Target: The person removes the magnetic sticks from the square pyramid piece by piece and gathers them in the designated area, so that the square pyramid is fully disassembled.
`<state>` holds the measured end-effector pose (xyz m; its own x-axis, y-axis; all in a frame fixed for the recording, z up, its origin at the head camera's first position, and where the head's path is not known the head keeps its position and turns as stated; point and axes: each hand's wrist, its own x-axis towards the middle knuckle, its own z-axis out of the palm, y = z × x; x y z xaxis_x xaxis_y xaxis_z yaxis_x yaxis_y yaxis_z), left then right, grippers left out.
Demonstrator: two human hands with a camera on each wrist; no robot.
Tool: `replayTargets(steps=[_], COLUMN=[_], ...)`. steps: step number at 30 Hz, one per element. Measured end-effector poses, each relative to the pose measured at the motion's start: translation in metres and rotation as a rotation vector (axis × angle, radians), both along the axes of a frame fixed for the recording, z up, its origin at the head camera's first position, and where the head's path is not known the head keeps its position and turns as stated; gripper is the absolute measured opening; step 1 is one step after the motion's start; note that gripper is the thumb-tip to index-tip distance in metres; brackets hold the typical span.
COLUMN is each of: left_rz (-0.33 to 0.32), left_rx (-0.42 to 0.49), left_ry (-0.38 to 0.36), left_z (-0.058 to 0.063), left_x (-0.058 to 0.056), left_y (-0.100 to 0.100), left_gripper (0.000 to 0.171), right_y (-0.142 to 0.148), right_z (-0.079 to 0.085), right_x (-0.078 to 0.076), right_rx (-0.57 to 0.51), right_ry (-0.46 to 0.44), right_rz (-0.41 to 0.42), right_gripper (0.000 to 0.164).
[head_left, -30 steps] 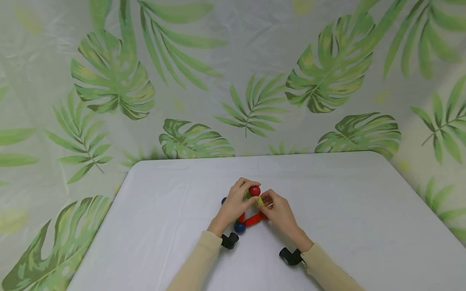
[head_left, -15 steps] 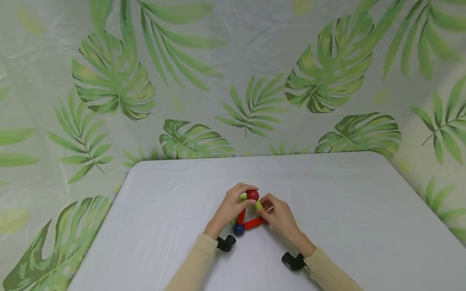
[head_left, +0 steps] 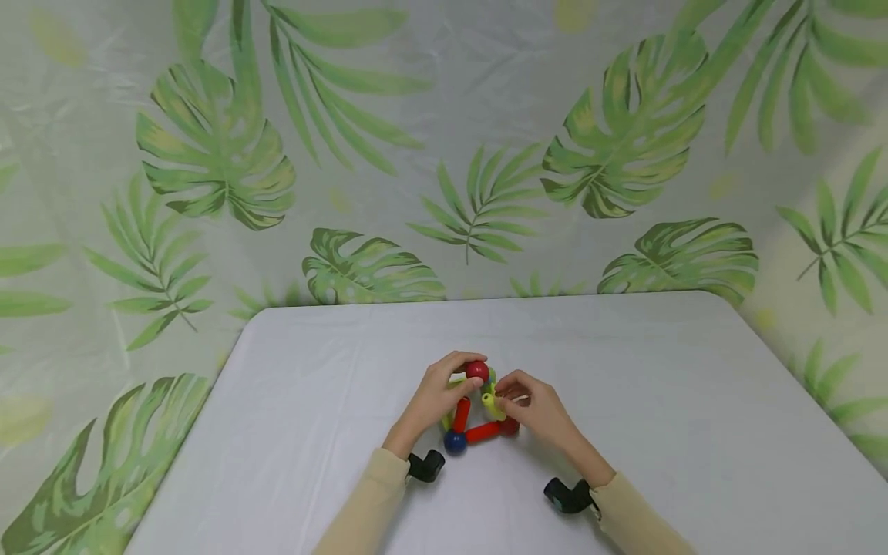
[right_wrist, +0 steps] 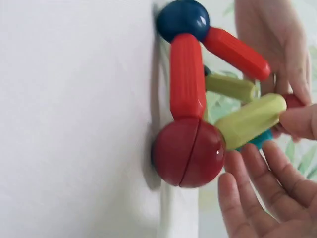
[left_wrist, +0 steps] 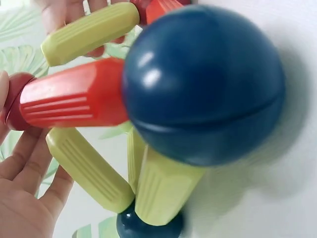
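My left hand (head_left: 435, 395) grips a red ball (head_left: 477, 371) at the top of a frame of magnetic rods and balls. My right hand (head_left: 539, 406) pinches a yellow-green magnetic rod (head_left: 495, 408) near its upper end. In the right wrist view, that rod's lower end meets a dark red ball (right_wrist: 188, 152) on the table. A red rod (head_left: 483, 432) joins this ball to a blue ball (head_left: 455, 442). Another red rod (head_left: 461, 415) leans up from the blue ball, its upper end free in the right wrist view. More yellow-green rods (left_wrist: 89, 168) stand behind, partly hidden by my left hand.
A white-covered table (head_left: 333, 370) lies under the frame. Behind it hangs a leaf-patterned cloth (head_left: 486, 154). A black wrist camera sits on each wrist, the left one (head_left: 426, 466) close to the blue ball.
My left hand has come down and left with the red ball. The yellow-green rod at my right hand has tipped, its upper end now apart from that ball. My right hand has shifted slightly right.
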<state>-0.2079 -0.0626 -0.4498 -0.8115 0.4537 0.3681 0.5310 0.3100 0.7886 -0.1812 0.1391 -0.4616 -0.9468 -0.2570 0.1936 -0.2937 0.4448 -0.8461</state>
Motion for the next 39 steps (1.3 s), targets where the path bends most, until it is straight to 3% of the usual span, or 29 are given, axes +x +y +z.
replayTargets(steps=[3,9,15,21,26,32,39], left_rz=[-0.001,0.016,0.1,0.178,0.209,0.221,0.289], left_rx=[0.009,0.09,0.154,0.113,0.074,0.07,0.025], left_ry=[-0.003,-0.059,-0.106,-0.142,-0.137,-0.211,-0.293], left_z=[-0.001,-0.006,-0.01,-0.012,-0.013,-0.015,-0.015], left_x=[-0.001,-0.003,-0.012,-0.024,-0.043,-0.071,-0.098], left_y=[-0.001,-0.005,-0.015,-0.027,-0.03,-0.029,-0.022], left_gripper=[0.036,0.037,0.036,0.037,0.035,0.035,0.031], right_y=[0.001,-0.003,-0.002,-0.001,0.0,-0.001,0.0], right_z=[0.0,-0.007,-0.011,-0.01,-0.01,-0.013,-0.017], right_x=[-0.012,-0.029,-0.029,-0.024,-0.033,-0.05,-0.051], right_rx=[-0.033,0.028,0.07,0.094,0.064,0.025,0.034], right_ry=[0.02,0.082,0.048,0.021,0.037,-0.05,-0.101], right_rz=[-0.006,0.1,0.059,0.031,0.075,0.208,0.108], right_gripper=[0.022,0.032,0.024,0.026,0.036,0.035,0.025])
